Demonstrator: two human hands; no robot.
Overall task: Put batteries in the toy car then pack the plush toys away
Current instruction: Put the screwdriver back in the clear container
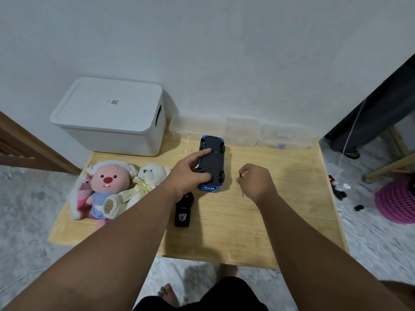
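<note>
A person stands at the near edge of a wooden table [269, 221], both arms reaching over it. Closest in, a black remote control [182, 213] lies just under the left wrist. Toward the middle of the table, the left hand [187, 173] grips the blue toy car [213, 160], which lies upside down with its dark underside facing up. The forefinger is stretched along the chassis and the thumb is at the near end. Just to the right of the car and apart from it, the right hand [256, 180] is clenched round a slim screwdriver [242, 193], tip pointing down.

The job in hand appears to be opening the battery cover. It would go best with the left hand pinning the car flat while the tip is seated squarely in the screw before turning, so it does not slip.

At the left edge lie a pink plush toy [105, 182] and a white plush bear [147, 178], touching each other. A lidded white storage box [110, 117] fills the far left corner, and clear plastic containers [242, 131] line the far edge. No batteries can be made out.
</note>
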